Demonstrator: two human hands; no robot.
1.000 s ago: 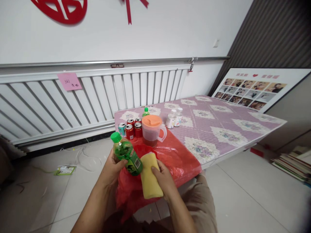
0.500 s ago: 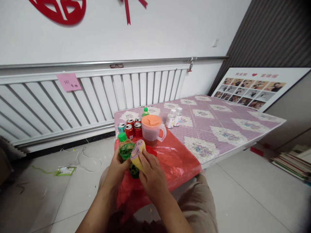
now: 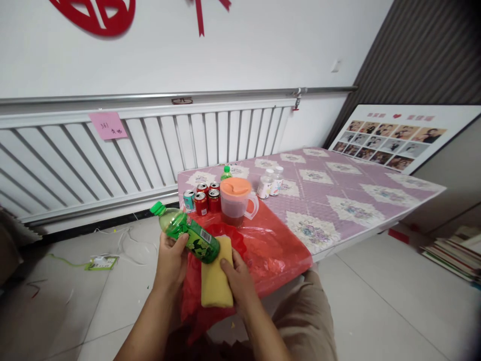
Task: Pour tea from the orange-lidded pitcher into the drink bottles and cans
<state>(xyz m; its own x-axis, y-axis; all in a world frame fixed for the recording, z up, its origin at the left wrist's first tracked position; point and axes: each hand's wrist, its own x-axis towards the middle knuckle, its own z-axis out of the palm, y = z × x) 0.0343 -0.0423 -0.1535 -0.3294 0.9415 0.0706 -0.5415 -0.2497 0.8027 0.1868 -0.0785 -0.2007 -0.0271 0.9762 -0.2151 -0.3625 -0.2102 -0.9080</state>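
Observation:
My left hand is closed around a green plastic drink bottle, tilted with its green cap up to the left. In my right hand is a folded yellow cloth, its upper end against the bottle's base. Under both lies a red plastic sheet over the table's near corner. A red dish with a wavy rim sits on it, partly hidden behind the bottle and cloth. Just beyond stands a clear pitcher with an orange lid and some brownish liquid inside.
Several red cans and a teal can stand left of the pitcher. Another green-capped bottle is behind it. Two small white-capped bottles stand to the right on the patterned tablecloth. A white radiator lines the wall.
The bottle has gone from nearly upright to tilted left, showing its label and base. My right hand has moved down and right, and the cloth now lies flatter with its yellow side showing.

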